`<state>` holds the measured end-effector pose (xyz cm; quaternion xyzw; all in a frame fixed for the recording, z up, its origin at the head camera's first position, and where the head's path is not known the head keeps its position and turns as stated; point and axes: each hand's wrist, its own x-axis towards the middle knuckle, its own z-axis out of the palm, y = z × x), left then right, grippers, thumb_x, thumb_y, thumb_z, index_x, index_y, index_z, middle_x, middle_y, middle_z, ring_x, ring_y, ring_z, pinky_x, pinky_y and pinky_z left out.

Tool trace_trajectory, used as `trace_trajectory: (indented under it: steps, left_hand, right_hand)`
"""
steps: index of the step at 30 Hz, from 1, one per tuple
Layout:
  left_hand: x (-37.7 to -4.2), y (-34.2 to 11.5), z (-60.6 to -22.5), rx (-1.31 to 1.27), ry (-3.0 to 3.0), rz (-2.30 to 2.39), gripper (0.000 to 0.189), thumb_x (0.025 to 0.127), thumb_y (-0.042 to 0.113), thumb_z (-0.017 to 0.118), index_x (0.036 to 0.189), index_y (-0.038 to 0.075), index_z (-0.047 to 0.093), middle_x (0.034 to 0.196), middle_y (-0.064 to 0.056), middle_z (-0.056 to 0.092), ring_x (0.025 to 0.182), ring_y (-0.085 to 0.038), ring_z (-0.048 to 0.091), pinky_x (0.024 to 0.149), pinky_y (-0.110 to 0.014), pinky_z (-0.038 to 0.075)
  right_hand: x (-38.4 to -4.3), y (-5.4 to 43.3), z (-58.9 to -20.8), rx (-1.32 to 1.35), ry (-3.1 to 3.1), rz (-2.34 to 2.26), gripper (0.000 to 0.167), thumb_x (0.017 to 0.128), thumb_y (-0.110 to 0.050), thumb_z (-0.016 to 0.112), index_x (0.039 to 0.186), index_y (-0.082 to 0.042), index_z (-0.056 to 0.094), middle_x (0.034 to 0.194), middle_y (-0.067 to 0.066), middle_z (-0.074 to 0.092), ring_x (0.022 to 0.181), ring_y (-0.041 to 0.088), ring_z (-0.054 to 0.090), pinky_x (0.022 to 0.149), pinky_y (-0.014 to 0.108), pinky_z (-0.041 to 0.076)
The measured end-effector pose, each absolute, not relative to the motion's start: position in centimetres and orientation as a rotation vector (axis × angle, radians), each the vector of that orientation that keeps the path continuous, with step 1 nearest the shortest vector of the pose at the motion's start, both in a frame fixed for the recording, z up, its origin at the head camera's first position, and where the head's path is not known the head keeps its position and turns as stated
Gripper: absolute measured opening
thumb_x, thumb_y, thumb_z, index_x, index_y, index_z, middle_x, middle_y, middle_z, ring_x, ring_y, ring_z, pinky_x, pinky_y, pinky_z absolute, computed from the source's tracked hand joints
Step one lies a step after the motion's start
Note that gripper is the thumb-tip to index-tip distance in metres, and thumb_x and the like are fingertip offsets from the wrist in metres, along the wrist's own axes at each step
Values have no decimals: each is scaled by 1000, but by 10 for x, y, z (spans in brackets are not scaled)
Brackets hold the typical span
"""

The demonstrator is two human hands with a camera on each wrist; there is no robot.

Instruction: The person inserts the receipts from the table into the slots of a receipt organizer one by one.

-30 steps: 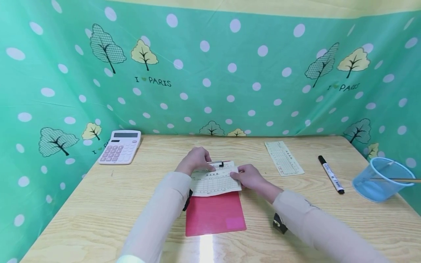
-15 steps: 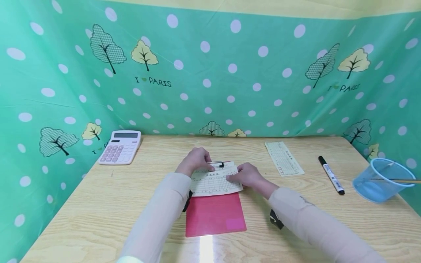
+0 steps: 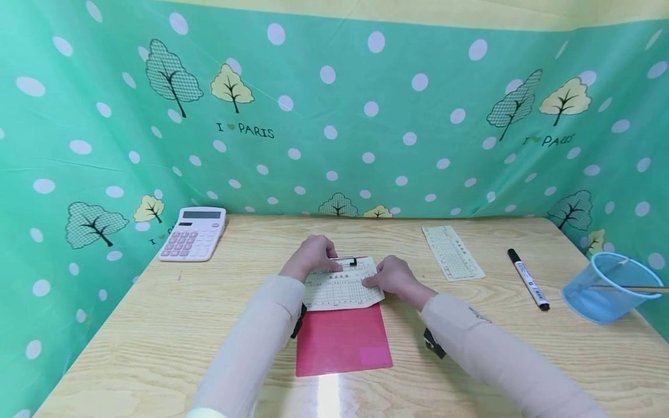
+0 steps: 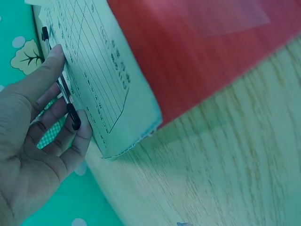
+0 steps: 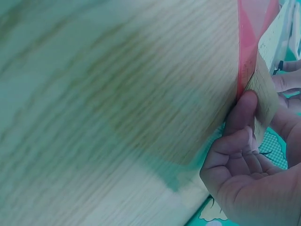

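Note:
A red clipboard (image 3: 342, 342) lies on the table with a printed paper form (image 3: 334, 295) across its upper half. More printed paper shows behind that form, near the wire clip (image 4: 74, 117) with black tips. My left hand (image 3: 313, 256) grips the clip at the top edge, its thumb on the near side and fingers behind, as the left wrist view shows. At the form's right side, my right hand (image 3: 395, 276) pinches the paper between thumb and fingers. In the right wrist view the pinched paper edge (image 5: 264, 89) stands up off the clipboard.
A pink calculator (image 3: 193, 234) sits at the back left. To the right lie another printed slip (image 3: 452, 253) and a black-capped marker (image 3: 528, 280). A blue mesh pen cup (image 3: 601, 290) leans at the far right, with a thin stick in it.
My right hand has shifted slightly left and away from me, its thumb further in on the form. The left hand keeps its place at the clip.

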<state>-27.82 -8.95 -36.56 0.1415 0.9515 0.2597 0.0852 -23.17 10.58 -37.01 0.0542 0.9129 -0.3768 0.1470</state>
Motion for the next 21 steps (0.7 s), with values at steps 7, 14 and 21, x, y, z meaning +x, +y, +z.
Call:
trace_trajectory:
  steps: [7,14,21]
  left_hand:
    - [-281,-91,-369,441,2836,756,19,82,20,88,89,6,77,89,-3,68,84,-17,58,81,-33,51]
    - [-283,-92,-367,439,2803,791,18,83,20,87,87,6,77,86,-3,69,84,-18,60,81,-34,52]
    - [-286,-92,-365,406,2771,798,16,85,22,85,88,7,79,86,-1,72,84,-16,62,79,-32,53]
  right_hand:
    - [-233,105,-371,158,2621,-1079,54,86,-20,83,55,-16,39,53,-5,33,50,10,30,47,23,26]
    - [-236,104,-375,149,2642,-1044,55,85,-21,84,54,-16,39,52,-4,33,48,10,30,46,23,25]
    - [-239,105,-373,141,2635,-1041,56,85,-22,84,55,-16,37,53,-4,30,50,11,28,47,24,25]
